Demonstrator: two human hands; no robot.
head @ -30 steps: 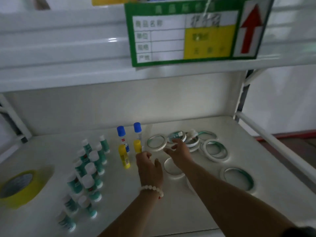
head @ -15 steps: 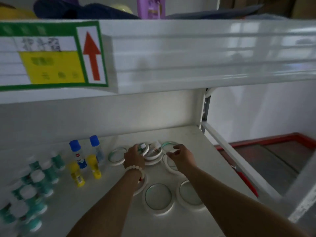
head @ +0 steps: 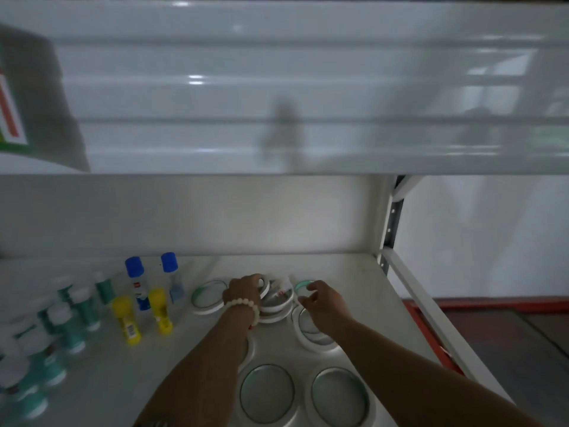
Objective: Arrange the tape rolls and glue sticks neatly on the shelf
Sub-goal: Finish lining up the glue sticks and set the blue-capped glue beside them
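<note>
Tape rolls [head: 267, 392], flat white rings with green inner rims, lie scattered over the right half of the white metal shelf [head: 354, 278], two side by side at the front. Small heap of stacked rolls [head: 277, 303] sits at rear centre. Left hand [head: 243, 292], white bead bracelet [head: 243, 305] on its wrist, has its fingers curled over the heap's left rim, gripping it. Right hand [head: 326, 303] is just right of the heap, fingers loosely bent above a single ring [head: 314, 345]; cannot tell whether it holds anything. Further left stand two yellow glue sticks [head: 126, 318], with two blue-capped clear bottles [head: 135, 278] behind. White-capped teal tubes [head: 61, 318] cluster at far left, blurred.
</note>
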